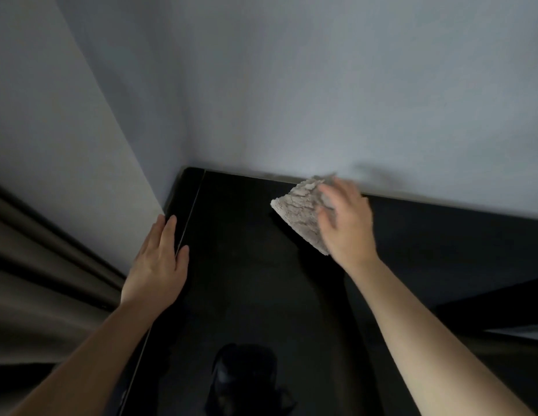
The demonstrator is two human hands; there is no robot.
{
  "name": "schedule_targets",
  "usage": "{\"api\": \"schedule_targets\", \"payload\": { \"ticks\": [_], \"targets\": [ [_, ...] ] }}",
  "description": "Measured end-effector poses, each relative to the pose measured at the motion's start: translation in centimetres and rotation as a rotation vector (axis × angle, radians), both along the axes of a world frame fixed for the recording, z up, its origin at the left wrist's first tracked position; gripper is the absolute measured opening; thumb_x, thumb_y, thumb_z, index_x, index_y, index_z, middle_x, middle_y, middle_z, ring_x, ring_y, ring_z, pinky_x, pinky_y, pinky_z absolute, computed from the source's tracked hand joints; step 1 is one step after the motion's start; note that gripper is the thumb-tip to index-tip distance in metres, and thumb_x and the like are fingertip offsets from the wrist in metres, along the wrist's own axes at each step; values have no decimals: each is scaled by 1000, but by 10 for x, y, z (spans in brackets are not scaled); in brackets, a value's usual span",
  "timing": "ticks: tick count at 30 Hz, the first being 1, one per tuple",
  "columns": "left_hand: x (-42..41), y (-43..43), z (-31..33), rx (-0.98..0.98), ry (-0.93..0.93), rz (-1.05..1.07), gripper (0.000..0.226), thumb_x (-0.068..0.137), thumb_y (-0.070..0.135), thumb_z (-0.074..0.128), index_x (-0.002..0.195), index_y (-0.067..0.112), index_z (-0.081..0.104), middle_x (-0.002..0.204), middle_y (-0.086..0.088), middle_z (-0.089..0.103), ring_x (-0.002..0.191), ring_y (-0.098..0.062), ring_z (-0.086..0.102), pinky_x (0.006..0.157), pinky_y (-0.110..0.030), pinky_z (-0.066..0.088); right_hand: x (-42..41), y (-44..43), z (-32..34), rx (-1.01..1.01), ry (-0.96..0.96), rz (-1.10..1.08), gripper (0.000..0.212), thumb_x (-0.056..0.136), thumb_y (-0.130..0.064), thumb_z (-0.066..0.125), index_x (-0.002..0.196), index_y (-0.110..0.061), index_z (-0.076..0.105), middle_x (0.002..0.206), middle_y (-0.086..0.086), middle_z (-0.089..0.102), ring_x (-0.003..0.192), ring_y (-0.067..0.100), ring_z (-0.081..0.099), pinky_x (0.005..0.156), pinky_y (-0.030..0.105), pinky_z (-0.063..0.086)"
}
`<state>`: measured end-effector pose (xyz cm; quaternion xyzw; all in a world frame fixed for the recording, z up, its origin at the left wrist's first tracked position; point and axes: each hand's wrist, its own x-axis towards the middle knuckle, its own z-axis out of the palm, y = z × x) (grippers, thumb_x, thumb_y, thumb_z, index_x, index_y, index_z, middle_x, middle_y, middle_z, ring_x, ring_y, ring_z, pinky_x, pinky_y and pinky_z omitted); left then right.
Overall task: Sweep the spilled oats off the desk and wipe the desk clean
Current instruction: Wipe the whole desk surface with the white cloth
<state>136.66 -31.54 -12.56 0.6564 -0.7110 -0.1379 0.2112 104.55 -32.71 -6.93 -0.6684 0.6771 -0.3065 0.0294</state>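
Desk [246, 265] seen as glossy black; cloth [297, 211] as pale beige, nubbly-textured; wall [291, 85] as grey-blue; curtain [36, 265] as brown.

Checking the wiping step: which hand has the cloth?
The right hand, pressing the fluffy cloth; the left hand rests flat on the desk edge.

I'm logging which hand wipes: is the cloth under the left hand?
No, the cloth lies under the right hand near the wall, while the left hand rests flat on the desk at its left edge.
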Motion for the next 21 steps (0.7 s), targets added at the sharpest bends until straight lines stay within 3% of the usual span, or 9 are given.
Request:
{"api": "schedule_targets", "payload": {
  "ticks": [2, 3, 4, 6, 8, 12, 16, 19, 21],
  "targets": [
    [-1, 0, 1, 22, 13, 17, 60, 94, 17, 54, 147, 5, 30, 152, -19, 31, 141, -32, 31, 112, -47, 32, 5, -9, -15, 322, 174, 96, 49, 98, -48, 42, 146, -41, 34, 161, -7, 16, 150, 27, 5, 117, 56, 4],
    [-1, 0, 1, 29, 16, 18, 59, 94, 18, 54, 148, 6, 30, 153, -18, 30, 142, -31, 29, 113, -46, 31, 4, -14, -23, 404, 245, 117, 53, 97, -55, 36, 148, -46, 25, 163, -9, 7, 150, 27, -3, 117, 57, 2],
    [-1, 0, 2, 32, 17, 14, 59, 95, 18, 53, 148, 7, 30, 154, -17, 29, 142, -30, 28, 114, -44, 29, 4, -17, -26, 411, 317, 137, 54, 97, -58, 34, 148, -47, 23, 163, -9, 7, 150, 28, -2, 118, 57, 5],
    [-1, 0, 5, 42, 31, 16, 58, 96, 19, 52, 148, 9, 30, 156, -14, 26, 144, -26, 25, 116, -39, 25, 0, -19, -31, 329, 404, 137, 49, 95, -53, 36, 143, -40, 38, 158, -4, 25, 146, 31, 19, 114, 55, 21],
    [-1, 0, 7, 60, 57, 21, 58, 97, 19, 50, 149, 11, 28, 157, -10, 24, 145, -22, 22, 116, -33, 20, -8, -24, -32, 302, 377, -31, 49, 92, -48, 35, 138, -32, 45, 152, 3, 36, 139, 36, 31, 110, 54, 29],
    [0, -2, 7, 89, 91, 9, 59, 98, 15, 45, 152, 9, 20, 159, -10, 19, 146, -19, 17, 116, -24, 11, 12, -42, -38, 517, 287, -285, 57, 96, -54, 27, 150, -38, 18, 163, 5, 5, 146, 45, 4, 117, 60, 3],
    [0, -2, 16, 130, 240, 75, 56, 99, 5, 41, 151, 7, 23, 155, -10, 28, 142, -21, 27, 110, -16, 13, 112, -24, -37, 265, 313, 13, 51, 90, -46, 38, 137, -28, 47, 153, 6, 37, 135, 44, 34, 111, 56, 22],
    [5, 0, 19, 205, 320, 143, 52, 100, 7, 40, 150, 8, 26, 153, -11, 32, 140, -22, 31, 105, -12, 15, 164, 20, -33, 242, 303, 313, 48, 93, -40, 37, 139, -28, 46, 151, -3, 37, 137, 33, 33, 110, 51, 27],
    [9, 6, 18, 257, 293, 148, 51, 102, 16, 38, 150, 4, 23, 153, -16, 30, 141, -26, 30, 109, -18, 16, 142, 31, -33, 231, 325, 341, 50, 91, -38, 37, 140, -30, 44, 150, -8, 37, 134, 28, 38, 106, 47, 32]
  ]
}}
